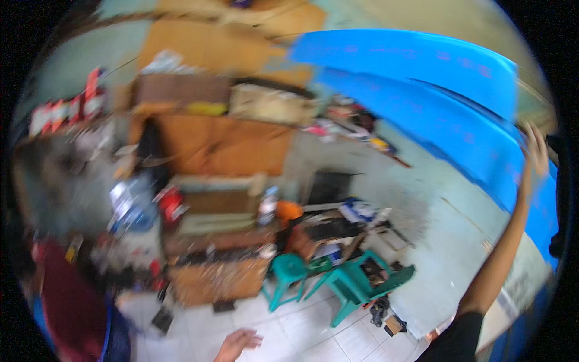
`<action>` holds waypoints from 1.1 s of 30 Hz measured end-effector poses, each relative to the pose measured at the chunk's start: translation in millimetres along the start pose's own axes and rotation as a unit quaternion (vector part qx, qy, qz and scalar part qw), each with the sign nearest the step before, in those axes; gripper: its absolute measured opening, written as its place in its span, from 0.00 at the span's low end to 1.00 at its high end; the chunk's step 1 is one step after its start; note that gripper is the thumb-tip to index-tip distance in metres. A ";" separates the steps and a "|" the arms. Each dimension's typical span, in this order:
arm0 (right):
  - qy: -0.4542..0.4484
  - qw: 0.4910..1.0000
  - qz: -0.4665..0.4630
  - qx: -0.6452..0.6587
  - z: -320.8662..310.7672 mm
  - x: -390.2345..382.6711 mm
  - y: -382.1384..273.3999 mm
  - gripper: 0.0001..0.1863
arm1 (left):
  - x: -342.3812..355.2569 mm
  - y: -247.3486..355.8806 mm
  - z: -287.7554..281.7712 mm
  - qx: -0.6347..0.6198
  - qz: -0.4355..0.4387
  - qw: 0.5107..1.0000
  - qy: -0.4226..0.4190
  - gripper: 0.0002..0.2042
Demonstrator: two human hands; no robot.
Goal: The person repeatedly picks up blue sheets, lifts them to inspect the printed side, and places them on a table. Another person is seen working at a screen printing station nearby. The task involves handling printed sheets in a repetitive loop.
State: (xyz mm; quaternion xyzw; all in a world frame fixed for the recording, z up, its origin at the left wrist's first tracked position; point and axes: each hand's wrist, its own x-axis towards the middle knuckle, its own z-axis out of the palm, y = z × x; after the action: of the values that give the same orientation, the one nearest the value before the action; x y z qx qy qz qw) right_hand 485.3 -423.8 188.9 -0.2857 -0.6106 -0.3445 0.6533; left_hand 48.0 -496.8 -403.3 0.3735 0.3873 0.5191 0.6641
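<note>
Reaching high along the right side of the view, the right hand rests against the edge of a stack of big blue sheets that lean upright against the pale wall. Its fingers look spread over the sheet's edge, touching it, but the picture is blurred and I cannot tell whether they truly pinch it or only lie on it. The sheets stand up on edge, overlapping one another, filling the upper right of the view; none is lifted clear of the others as far as I can see.

The left hand hangs low near the bottom edge, over the white tiled floor, fingers loosely curled and holding nothing.

Judging from this, the handling of the sheets looks to be at its start: a hand is on the front sheet, yet the stack is not visibly parted, so any pulling out or carrying is not yet done.

Farther off stand two green plastic stools on the floor near the wall's foot, a cluttered wooden workbench to their left, and a water jug beside it. A person in dark red is at the lower left edge.
</note>
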 end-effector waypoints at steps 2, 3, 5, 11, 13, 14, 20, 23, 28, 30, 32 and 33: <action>0.063 0.990 -0.028 -0.127 -0.6 -133.5 1.5 0.19 | -43.8 -9.4 -20.7 0.025 0.021 0.999 0.036 0.18; 0.102 0.977 -0.032 -0.186 -0.8 -203.5 0.2 0.18 | -69.2 -16.6 -30.2 0.029 0.039 0.997 0.063 0.18; -0.082 0.974 0.203 -0.054 22.8 -382.4 -21.9 0.18 | -125.3 -30.8 -54.3 0.108 0.067 0.983 0.135 0.16; -0.843 0.054 0.479 0.236 -2.7 -825.2 -343.6 0.21 | -357.3 -101.7 -123.6 0.093 0.047 0.920 0.378 0.14; -0.903 0.031 0.326 0.278 -21.5 -870.8 -467.7 0.16 | -438.9 -133.0 -136.2 0.011 0.039 0.879 0.475 0.15; -0.921 0.021 0.204 0.332 -40.8 -878.2 -521.9 0.11 | -489.2 -152.3 -126.5 -0.035 0.011 0.843 0.536 0.15; -0.914 0.040 -0.033 0.402 -26.1 -875.9 -764.8 0.12 | -631.2 -234.7 -79.7 -0.217 0.051 0.561 0.797 0.14; -0.905 0.015 -0.083 0.417 -35.1 -881.5 -867.2 0.13 | -662.0 -281.5 -47.1 -0.296 0.051 0.440 0.846 0.13; -0.904 -0.002 -0.059 0.424 -79.3 -886.3 -1036.5 0.10 | -671.8 -334.2 -19.6 -0.400 0.054 0.324 0.855 0.11; -0.847 0.115 -0.014 0.519 -94.3 -882.7 -1104.9 0.11 | -673.8 -338.1 -19.2 -0.455 0.017 0.300 0.839 0.11; -0.804 0.233 0.047 0.546 -99.1 -875.5 -1174.1 0.16 | -680.6 -332.3 -24.9 -0.489 -0.002 0.298 0.820 0.12; -0.770 0.270 0.069 0.573 -96.7 -870.5 -1209.2 0.22 | -686.0 -327.5 -29.9 -0.487 -0.013 0.314 0.815 0.12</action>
State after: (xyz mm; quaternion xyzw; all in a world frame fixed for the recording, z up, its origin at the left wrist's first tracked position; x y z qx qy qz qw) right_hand -437.5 -1137.3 -743.1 -0.0100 -0.8462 0.5221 -0.1065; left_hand 41.6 -1225.1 -623.2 -0.6345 0.4148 0.6470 0.0820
